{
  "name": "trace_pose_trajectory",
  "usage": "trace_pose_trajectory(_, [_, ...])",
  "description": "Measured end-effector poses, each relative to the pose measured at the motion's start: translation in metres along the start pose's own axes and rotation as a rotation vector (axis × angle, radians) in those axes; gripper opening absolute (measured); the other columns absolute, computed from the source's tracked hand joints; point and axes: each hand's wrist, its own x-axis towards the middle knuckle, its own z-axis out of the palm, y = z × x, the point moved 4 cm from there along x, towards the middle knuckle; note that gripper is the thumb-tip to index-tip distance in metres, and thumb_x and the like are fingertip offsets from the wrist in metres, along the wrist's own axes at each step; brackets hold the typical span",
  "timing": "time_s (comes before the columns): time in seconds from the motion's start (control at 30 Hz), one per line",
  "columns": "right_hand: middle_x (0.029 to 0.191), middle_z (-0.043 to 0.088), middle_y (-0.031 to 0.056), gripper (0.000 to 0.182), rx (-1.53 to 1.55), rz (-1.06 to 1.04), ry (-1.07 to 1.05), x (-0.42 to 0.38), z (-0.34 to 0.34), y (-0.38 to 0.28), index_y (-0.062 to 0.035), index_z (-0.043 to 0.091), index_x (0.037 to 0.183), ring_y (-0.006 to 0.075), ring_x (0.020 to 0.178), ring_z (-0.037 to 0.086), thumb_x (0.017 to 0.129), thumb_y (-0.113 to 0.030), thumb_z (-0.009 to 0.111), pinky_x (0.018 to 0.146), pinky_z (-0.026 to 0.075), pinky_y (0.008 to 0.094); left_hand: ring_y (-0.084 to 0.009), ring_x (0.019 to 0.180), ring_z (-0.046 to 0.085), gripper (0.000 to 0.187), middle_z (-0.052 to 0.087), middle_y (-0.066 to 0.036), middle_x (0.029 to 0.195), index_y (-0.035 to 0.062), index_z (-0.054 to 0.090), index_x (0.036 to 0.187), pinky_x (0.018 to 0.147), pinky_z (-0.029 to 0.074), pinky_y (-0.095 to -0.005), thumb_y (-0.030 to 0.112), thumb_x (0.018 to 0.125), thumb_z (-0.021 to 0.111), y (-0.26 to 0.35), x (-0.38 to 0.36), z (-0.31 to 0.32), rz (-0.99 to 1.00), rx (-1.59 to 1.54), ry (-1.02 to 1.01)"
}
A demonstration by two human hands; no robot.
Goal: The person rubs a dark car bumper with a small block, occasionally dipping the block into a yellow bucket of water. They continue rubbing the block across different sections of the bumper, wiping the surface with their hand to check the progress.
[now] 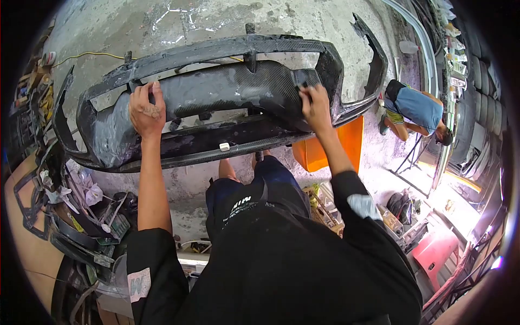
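Presently, the bumper (216, 84) spans ten to two o'clock, its edges against open concrete floor (265, 20) at twelve. Left hand (147, 110), at ten, half-curled; right hand (316, 108), at one, bent inward; whether either grips, undetermined. Orange box (351, 143): three o'clock.

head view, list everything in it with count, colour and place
long carbon-weave car bumper: 1, black and grey, upper centre
small white block: 1, white, bumper's lower edge
smooth orange object: 1, orange, below bumper
thin yellow cord: 1, yellow, upper left
translucent plastic jug: 1, whitish, upper right
person in blue top: 1, blue, right
flat reddish panel: 1, reddish, lower right
mixed clutter: uncounted, many colours, both sides
concrete floor: 1, grey, top
left hand: 1, bare, at bumper's left
right hand: 1, bare, at bumper's right
black top: 1, black, bottom centre
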Motion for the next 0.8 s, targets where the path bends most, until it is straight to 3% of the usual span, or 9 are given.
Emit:
trace_pose_trajectory(0.07, [0.094, 0.061, 0.0228, 0.008, -0.001, 0.051, -0.021, 0.003, 0.004, 0.002, -0.0005, 0.073, 0.095, 0.0452, 0.094, 0.061, 0.089, -0.005, 0.072, 0.086, 0.05, 0.0508, -0.0342, 0.093, 0.066, 0.028, 0.072, -0.01, 0.097, 0.0062, 0.077, 0.103, 0.084, 0.051, -0.0453, 0.031, 0.103, 0.064, -0.002, 0.0, 0.001, 0.006, 0.011, -0.003])
trace_pose_trajectory(0.17, [0.096, 0.063, 0.0223, 0.009, -0.095, -0.075, -0.058, 0.058, 0.032, 0.034, 0.0008, 0.075, 0.096, 0.0414, 0.096, 0.061, 0.092, -0.004, 0.069, 0.086, 0.049, 0.0495, -0.0338, 0.093, 0.066, 0.028, 0.072, -0.01, 0.098, 0.0061, 0.077, 0.104, 0.084, 0.051, -0.0447, 0.031, 0.103, 0.064, 0.0, -0.005, 0.004, 0.021, 0.044, -0.004])
trace_pose_trajectory(0.27, [0.095, 0.06, 0.0238, 0.004, -0.086, -0.075, -0.032, 0.062, 0.035, 0.035, 0.0004, 0.071, 0.092, 0.0449, 0.096, 0.059, 0.089, -0.002, 0.07, 0.084, 0.048, 0.052, -0.0339, 0.093, 0.066, 0.028, 0.072, -0.01, 0.097, 0.0061, 0.077, 0.104, 0.083, 0.051, -0.0446, 0.031, 0.103, 0.064, 0.001, 0.001, 0.0, 0.041, 0.026, -0.008])
trace_pose_trajectory(0.4, [0.094, 0.06, 0.0242, 0.003, 0.032, 0.056, -0.025, 0.001, -0.003, -0.011, 0.0015, 0.071, 0.09, 0.0457, 0.095, 0.059, 0.088, -0.001, 0.07, 0.085, 0.049, 0.052, -0.0346, 0.092, 0.066, 0.028, 0.072, -0.011, 0.097, 0.0057, 0.077, 0.105, 0.082, 0.051, -0.0454, 0.03, 0.104, 0.064, 0.002, 0.002, 0.002, 0.007, 0.01, -0.006])
trace_pose_trajectory(0.53, [0.092, 0.057, 0.0214, 0.005, -0.095, -0.088, -0.017, 0.062, 0.039, 0.028, -0.0001, 0.07, 0.093, 0.0436, 0.089, 0.059, 0.089, -0.001, 0.071, 0.082, 0.049, 0.0501, -0.0349, 0.091, 0.066, 0.027, 0.071, -0.012, 0.097, 0.0051, 0.076, 0.104, 0.081, 0.051, -0.046, 0.029, 0.104, 0.063, 0.002, -0.001, 0.001, 0.045, 0.013, 0.01])
trace_pose_trajectory(0.67, [0.095, 0.059, 0.0215, 0.005, -0.06, -0.102, -0.014, 0.041, 0.017, 0.012, -0.0003, 0.071, 0.095, 0.0428, 0.091, 0.06, 0.09, -0.002, 0.07, 0.082, 0.049, 0.0491, -0.0356, 0.092, 0.066, 0.027, 0.072, -0.012, 0.097, 0.0049, 0.076, 0.103, 0.081, 0.051, -0.046, 0.03, 0.103, 0.064, -0.002, -0.002, 0.003, 0.012, -0.003, 0.018])
trace_pose_trajectory(0.73, [0.102, 0.061, 0.0237, 0.006, -0.003, 0.047, -0.07, -0.013, -0.014, -0.012, 0.0002, 0.07, 0.094, 0.0434, 0.093, 0.059, 0.09, -0.005, 0.07, 0.084, 0.049, 0.0491, -0.0354, 0.091, 0.066, 0.027, 0.072, -0.012, 0.096, 0.0051, 0.076, 0.103, 0.081, 0.051, -0.0461, 0.03, 0.103, 0.064, -0.002, -0.001, 0.004, 0.019, -0.008, 0.011])
trace_pose_trajectory(0.8, [0.101, 0.061, 0.0232, 0.007, -0.013, 0.017, -0.038, -0.004, -0.006, -0.011, -0.0002, 0.071, 0.095, 0.0431, 0.093, 0.059, 0.09, -0.005, 0.071, 0.084, 0.049, 0.0488, -0.0352, 0.091, 0.066, 0.027, 0.072, -0.011, 0.096, 0.0052, 0.076, 0.103, 0.081, 0.051, -0.0462, 0.03, 0.103, 0.064, -0.003, 0.0, 0.0, 0.015, 0.002, 0.024])
